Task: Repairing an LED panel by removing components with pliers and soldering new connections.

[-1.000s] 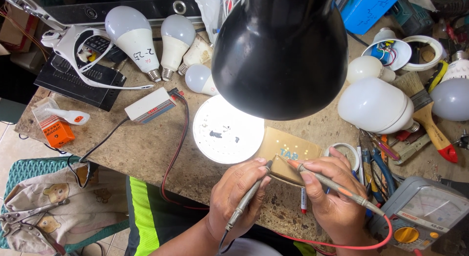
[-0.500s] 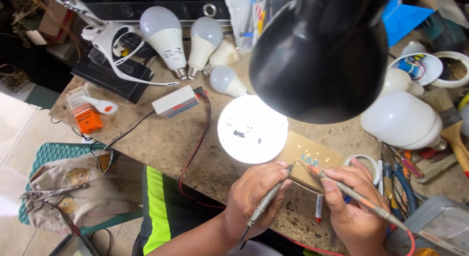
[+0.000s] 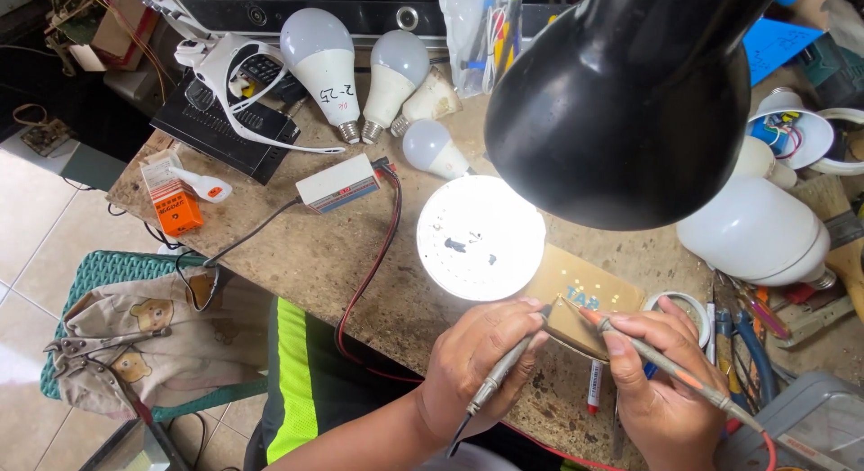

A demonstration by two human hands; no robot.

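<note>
gripping probes: left hand (image 3: 477, 367) grey probe (image 3: 502, 374), right hand (image 3: 661, 390) red probe (image 3: 666, 367) | tips on board (image 3: 580, 311) near bench edge

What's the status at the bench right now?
Left hand pinches black probe; right hand holds red probe. Both tips on tan board. Black lamp shade overhangs it.

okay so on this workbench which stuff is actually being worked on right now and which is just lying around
In use: left hand with black probe; right hand with red probe; tan board; lit round disc.

Lying about: spare bulbs, white adapter box, tape roll, orange box.
</note>
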